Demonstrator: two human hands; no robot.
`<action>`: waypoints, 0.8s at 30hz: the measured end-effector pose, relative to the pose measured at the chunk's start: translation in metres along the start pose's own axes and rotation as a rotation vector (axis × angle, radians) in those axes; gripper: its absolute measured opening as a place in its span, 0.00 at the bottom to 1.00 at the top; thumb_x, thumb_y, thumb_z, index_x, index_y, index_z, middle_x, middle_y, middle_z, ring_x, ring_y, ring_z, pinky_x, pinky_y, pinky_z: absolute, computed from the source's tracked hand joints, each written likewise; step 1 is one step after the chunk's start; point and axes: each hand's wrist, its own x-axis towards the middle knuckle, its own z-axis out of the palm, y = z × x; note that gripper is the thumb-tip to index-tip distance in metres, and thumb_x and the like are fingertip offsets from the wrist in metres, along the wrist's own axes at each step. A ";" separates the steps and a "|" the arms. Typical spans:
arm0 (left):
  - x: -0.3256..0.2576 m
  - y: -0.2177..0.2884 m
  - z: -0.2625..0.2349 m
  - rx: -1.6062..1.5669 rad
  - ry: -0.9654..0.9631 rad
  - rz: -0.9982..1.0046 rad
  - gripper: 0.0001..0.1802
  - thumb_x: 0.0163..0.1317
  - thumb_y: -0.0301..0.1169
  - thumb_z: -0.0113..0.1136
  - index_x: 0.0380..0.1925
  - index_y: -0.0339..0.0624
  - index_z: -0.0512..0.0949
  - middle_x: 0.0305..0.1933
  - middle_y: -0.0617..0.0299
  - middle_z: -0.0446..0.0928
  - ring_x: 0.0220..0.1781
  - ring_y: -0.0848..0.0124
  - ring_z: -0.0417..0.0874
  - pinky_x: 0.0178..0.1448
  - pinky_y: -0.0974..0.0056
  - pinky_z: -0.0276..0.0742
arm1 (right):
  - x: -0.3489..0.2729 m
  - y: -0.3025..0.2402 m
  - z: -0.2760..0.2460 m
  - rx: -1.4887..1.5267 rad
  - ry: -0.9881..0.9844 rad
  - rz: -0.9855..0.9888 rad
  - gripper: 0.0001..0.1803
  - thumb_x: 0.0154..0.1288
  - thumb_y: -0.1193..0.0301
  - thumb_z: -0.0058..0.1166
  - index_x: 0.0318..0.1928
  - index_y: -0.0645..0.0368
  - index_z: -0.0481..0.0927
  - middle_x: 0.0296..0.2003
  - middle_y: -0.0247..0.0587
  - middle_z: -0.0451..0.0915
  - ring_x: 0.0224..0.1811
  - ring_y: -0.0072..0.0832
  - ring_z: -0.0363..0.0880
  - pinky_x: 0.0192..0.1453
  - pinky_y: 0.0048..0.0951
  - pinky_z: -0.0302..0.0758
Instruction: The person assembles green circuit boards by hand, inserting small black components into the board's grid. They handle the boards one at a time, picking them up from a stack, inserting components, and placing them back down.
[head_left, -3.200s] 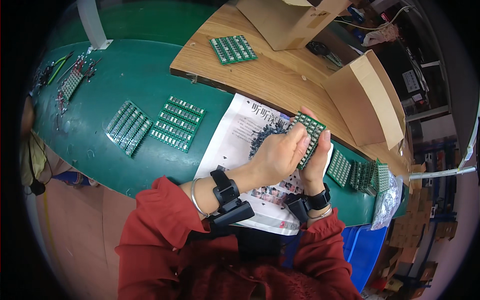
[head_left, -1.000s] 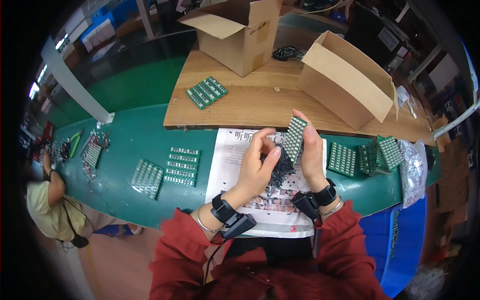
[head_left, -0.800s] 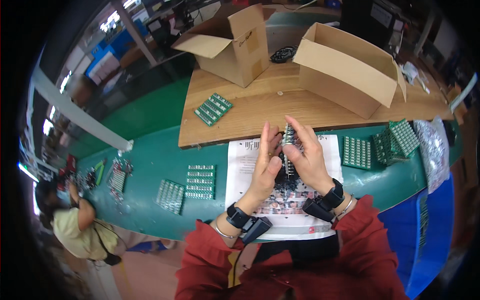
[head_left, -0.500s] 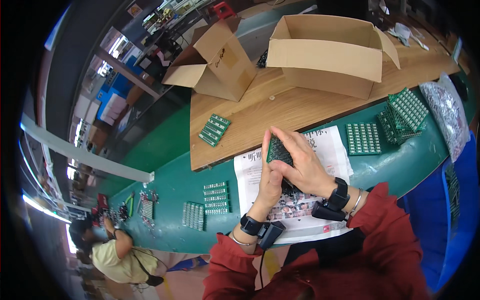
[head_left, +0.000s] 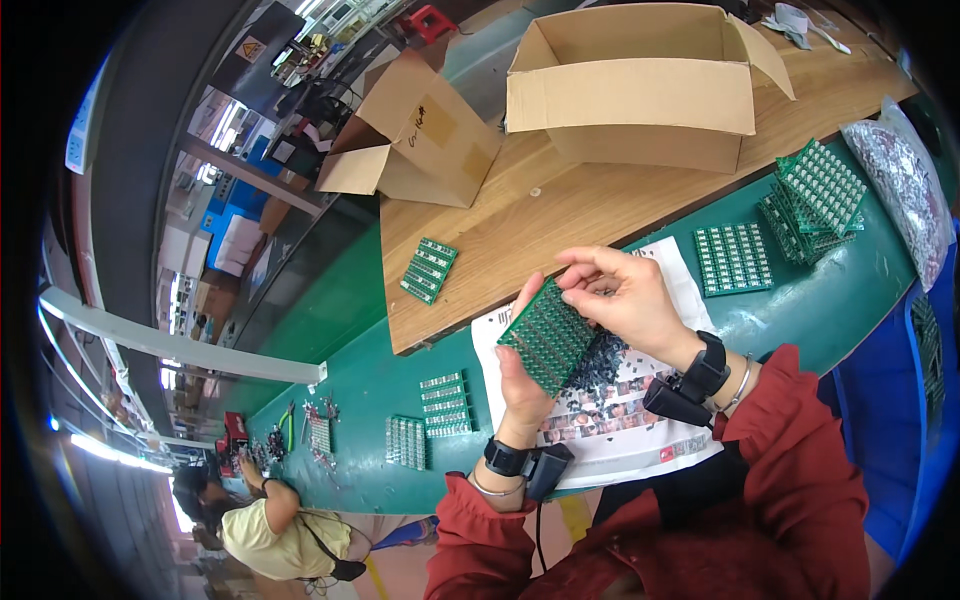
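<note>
A green circuit board (head_left: 550, 338) covered with rows of small parts is tilted up over a printed newspaper sheet (head_left: 585, 455). My left hand (head_left: 522, 395) grips the board along its left side, thumb in front and the other fingers mostly hidden behind it. At the board's upper right corner, my right hand (head_left: 635, 300) has its thumb and fingers curled together; whether they pinch the edge or a tiny piece cannot be made out. Small dark pieces (head_left: 603, 362) lie heaped on the newspaper, just right of the board.
Single circuit boards lie left (head_left: 446, 404) and right (head_left: 733, 259), near a stack of boards (head_left: 822, 190). Two open cardboard boxes (head_left: 640, 95) (head_left: 425, 130) stand on the wooden board. A bag of parts (head_left: 905, 185) rests far right. Another person (head_left: 285, 530) works at left.
My palms, pressed around the board before, have come apart. The left hand now holds the board tilted with its face showing, and the right hand has moved to its upper corner, uncovering the dark pieces.
</note>
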 end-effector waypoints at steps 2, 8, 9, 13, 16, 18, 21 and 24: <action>0.000 0.000 0.002 0.062 0.002 0.026 0.55 0.57 0.70 0.43 0.68 0.33 0.50 0.66 0.45 0.61 0.67 0.58 0.65 0.70 0.55 0.60 | 0.000 0.004 0.002 -0.090 0.009 -0.072 0.17 0.55 0.80 0.56 0.48 0.64 0.79 0.33 0.40 0.83 0.33 0.18 0.81 0.38 0.19 0.79; -0.001 -0.002 0.003 0.201 -0.001 0.041 0.55 0.57 0.71 0.42 0.67 0.31 0.52 0.66 0.45 0.62 0.67 0.59 0.65 0.70 0.56 0.59 | -0.001 0.008 0.001 -0.168 0.052 -0.141 0.17 0.54 0.80 0.56 0.46 0.64 0.79 0.32 0.40 0.82 0.33 0.21 0.82 0.38 0.21 0.79; -0.001 -0.003 0.002 0.224 0.000 0.048 0.55 0.56 0.71 0.42 0.67 0.31 0.52 0.66 0.45 0.62 0.66 0.59 0.66 0.70 0.56 0.59 | -0.002 0.007 0.002 -0.155 0.044 -0.119 0.16 0.54 0.80 0.57 0.46 0.64 0.79 0.32 0.40 0.82 0.33 0.21 0.82 0.38 0.21 0.79; -0.001 -0.007 -0.002 0.282 0.013 0.078 0.55 0.56 0.71 0.42 0.66 0.30 0.54 0.65 0.45 0.63 0.66 0.59 0.66 0.69 0.56 0.60 | -0.003 0.005 0.004 -0.150 0.028 -0.094 0.18 0.54 0.84 0.56 0.47 0.65 0.79 0.36 0.39 0.81 0.38 0.20 0.80 0.42 0.20 0.79; -0.002 -0.008 -0.002 0.304 0.034 0.094 0.55 0.56 0.71 0.42 0.66 0.31 0.54 0.64 0.46 0.63 0.65 0.59 0.67 0.69 0.56 0.60 | -0.003 0.006 0.006 -0.142 0.059 -0.117 0.17 0.53 0.83 0.56 0.47 0.65 0.79 0.35 0.39 0.81 0.36 0.20 0.81 0.40 0.20 0.79; -0.002 -0.007 0.002 0.341 0.054 0.116 0.54 0.56 0.71 0.42 0.66 0.32 0.54 0.64 0.46 0.64 0.64 0.59 0.68 0.68 0.56 0.61 | -0.003 0.008 0.009 -0.147 0.112 -0.186 0.16 0.53 0.82 0.56 0.45 0.65 0.80 0.32 0.40 0.82 0.33 0.21 0.81 0.39 0.21 0.79; -0.001 -0.003 0.008 0.305 0.128 0.157 0.53 0.57 0.71 0.41 0.66 0.34 0.55 0.63 0.46 0.64 0.64 0.59 0.68 0.68 0.55 0.61 | -0.003 0.010 0.007 -0.104 0.159 -0.212 0.17 0.53 0.82 0.56 0.46 0.64 0.80 0.32 0.40 0.82 0.33 0.21 0.81 0.39 0.21 0.79; 0.001 -0.005 0.005 0.224 0.121 0.169 0.52 0.58 0.70 0.40 0.65 0.34 0.55 0.63 0.47 0.65 0.64 0.59 0.67 0.68 0.55 0.61 | -0.002 0.011 0.006 -0.075 0.067 -0.125 0.18 0.52 0.83 0.55 0.47 0.63 0.80 0.32 0.38 0.82 0.31 0.19 0.80 0.38 0.20 0.79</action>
